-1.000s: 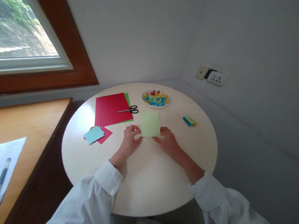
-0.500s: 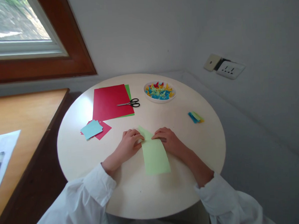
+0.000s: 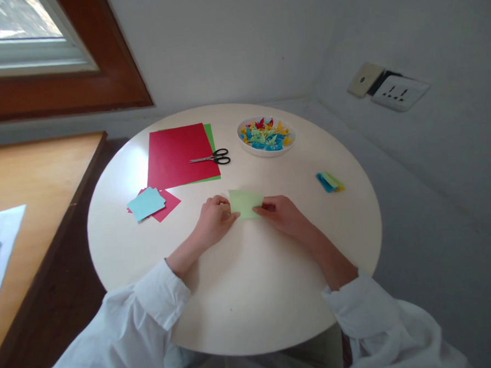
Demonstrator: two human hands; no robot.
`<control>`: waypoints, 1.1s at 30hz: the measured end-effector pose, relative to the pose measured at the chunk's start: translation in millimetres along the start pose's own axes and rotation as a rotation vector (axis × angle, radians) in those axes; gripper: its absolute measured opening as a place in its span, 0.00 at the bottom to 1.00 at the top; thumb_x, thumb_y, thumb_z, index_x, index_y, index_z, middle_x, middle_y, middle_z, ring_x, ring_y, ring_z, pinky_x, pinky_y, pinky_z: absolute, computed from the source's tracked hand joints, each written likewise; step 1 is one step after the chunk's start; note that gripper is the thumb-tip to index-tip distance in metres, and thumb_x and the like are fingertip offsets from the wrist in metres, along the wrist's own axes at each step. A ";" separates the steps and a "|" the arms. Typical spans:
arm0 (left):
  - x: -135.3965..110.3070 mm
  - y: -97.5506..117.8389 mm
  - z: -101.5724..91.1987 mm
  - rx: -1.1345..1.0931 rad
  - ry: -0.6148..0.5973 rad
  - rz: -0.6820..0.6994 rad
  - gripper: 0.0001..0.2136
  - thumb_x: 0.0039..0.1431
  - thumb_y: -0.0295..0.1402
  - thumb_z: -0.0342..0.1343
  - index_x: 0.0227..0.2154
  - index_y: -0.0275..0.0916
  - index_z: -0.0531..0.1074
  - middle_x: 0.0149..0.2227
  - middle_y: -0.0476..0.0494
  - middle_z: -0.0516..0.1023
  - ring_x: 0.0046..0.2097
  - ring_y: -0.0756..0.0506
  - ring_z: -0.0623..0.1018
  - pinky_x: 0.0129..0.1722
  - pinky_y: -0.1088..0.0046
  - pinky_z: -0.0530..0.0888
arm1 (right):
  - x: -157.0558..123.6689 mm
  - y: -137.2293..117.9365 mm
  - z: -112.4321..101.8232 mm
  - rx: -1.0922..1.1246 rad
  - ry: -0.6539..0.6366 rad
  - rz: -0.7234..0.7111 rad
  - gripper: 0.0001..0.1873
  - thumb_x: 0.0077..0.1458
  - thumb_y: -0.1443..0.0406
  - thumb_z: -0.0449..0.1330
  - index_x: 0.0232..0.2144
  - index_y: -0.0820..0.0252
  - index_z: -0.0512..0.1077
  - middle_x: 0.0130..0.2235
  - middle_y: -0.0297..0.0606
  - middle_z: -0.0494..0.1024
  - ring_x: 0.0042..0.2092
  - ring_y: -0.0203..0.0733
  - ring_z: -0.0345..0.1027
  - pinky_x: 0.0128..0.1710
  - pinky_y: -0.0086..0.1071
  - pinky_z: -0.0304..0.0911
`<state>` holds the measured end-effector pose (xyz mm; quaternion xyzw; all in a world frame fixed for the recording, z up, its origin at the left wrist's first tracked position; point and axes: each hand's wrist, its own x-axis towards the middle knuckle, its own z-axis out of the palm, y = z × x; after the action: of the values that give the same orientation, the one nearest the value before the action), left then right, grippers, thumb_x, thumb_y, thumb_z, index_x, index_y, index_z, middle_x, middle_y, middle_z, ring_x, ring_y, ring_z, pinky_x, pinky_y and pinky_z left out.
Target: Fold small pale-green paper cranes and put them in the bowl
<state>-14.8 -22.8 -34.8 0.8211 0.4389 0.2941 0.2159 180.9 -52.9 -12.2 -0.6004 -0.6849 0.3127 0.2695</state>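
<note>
A pale green sheet of paper (image 3: 245, 202) lies folded to a small shape on the round white table (image 3: 243, 294). My left hand (image 3: 213, 221) pinches its left edge with curled fingers. My right hand (image 3: 280, 214) pinches its right edge, fingers closed on the paper. Both forearms come in from white sleeves at the bottom of the view.
Behind my hands lie a red sheet (image 3: 177, 155) over a green one, black scissors (image 3: 212, 159), a white dish of small coloured paper pieces (image 3: 266, 135), blue and red squares (image 3: 146, 203) at the left, and a small folded stack (image 3: 330, 182) at the right. A wooden desk (image 3: 32, 189) stands left.
The green paper stood upright, then lay flat toward me as a long strip, and is now folded to about half that length between both hands. The camera has tilted down.
</note>
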 end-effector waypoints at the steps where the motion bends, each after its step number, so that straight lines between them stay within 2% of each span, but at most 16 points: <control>1: 0.4 -0.5 0.5 0.021 -0.010 0.002 0.11 0.51 0.33 0.54 0.16 0.38 0.67 0.34 0.42 0.72 0.37 0.44 0.71 0.39 0.65 0.69 | 0.1 -0.6 0.4 0.007 0.009 0.017 0.13 0.49 0.62 0.54 0.17 0.61 0.67 0.19 0.31 0.66 0.23 0.33 0.56 0.23 0.27 0.48; 6: 2.3 1.1 -0.3 0.065 -0.062 -0.009 0.13 0.53 0.33 0.53 0.15 0.38 0.64 0.35 0.41 0.71 0.38 0.44 0.70 0.39 0.65 0.69 | -0.9 -1.5 2.6 0.048 0.063 0.006 0.09 0.48 0.63 0.55 0.20 0.61 0.68 0.21 0.33 0.69 0.25 0.34 0.57 0.24 0.27 0.50; 25: 1.5 0.9 -0.3 0.049 -0.061 -0.040 0.12 0.50 0.31 0.56 0.16 0.38 0.62 0.33 0.42 0.68 0.36 0.45 0.69 0.37 0.65 0.69 | 1.2 4.4 9.8 -0.105 0.112 -0.053 0.14 0.49 0.63 0.56 0.17 0.59 0.57 0.20 0.28 0.61 0.24 0.32 0.53 0.26 0.28 0.48; 33: 1.0 2.3 -0.1 0.052 -0.063 -0.028 0.11 0.51 0.29 0.55 0.17 0.38 0.61 0.33 0.42 0.68 0.36 0.45 0.69 0.37 0.66 0.68 | -0.1 2.8 10.6 -0.121 0.094 -0.025 0.13 0.48 0.62 0.56 0.18 0.59 0.58 0.21 0.28 0.61 0.24 0.32 0.54 0.25 0.28 0.48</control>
<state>-13.0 -23.1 -33.0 0.8291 0.4509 0.2533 0.2123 174.8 -53.9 -21.3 -0.6210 -0.6966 0.2387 0.2686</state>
